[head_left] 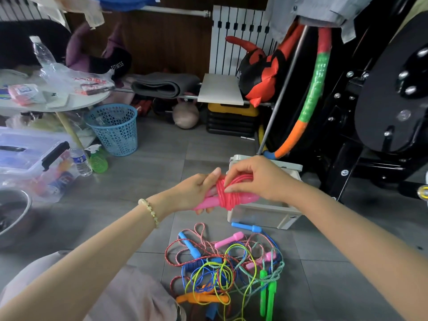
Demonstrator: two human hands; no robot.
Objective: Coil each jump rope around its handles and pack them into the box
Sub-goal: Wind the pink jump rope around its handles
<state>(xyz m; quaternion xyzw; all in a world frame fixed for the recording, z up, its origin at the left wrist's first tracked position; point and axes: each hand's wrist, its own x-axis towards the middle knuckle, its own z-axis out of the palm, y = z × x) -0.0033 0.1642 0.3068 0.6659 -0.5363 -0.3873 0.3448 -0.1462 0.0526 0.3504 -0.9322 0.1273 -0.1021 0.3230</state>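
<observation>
Bare grey floor (162, 172) left of the open box (261, 216), free right back to the blue mesh basket (113, 128). Low down in front of the box, blocked by a tangle of jump ropes (224, 269). Over the box mouth, crowded by the left hand (196, 193), the right hand (257, 179) and the coiled pink rope (225, 193); perhaps some room behind them, hard to tell. On the right, hemmed in by a black exercise machine (382, 107) and a leaning hula hoop (312, 96). On the left, closed off by a water bottle (81, 162), green spray bottle (98, 161), clear lidded bin (30, 154) and metal bowl (11, 212).
</observation>
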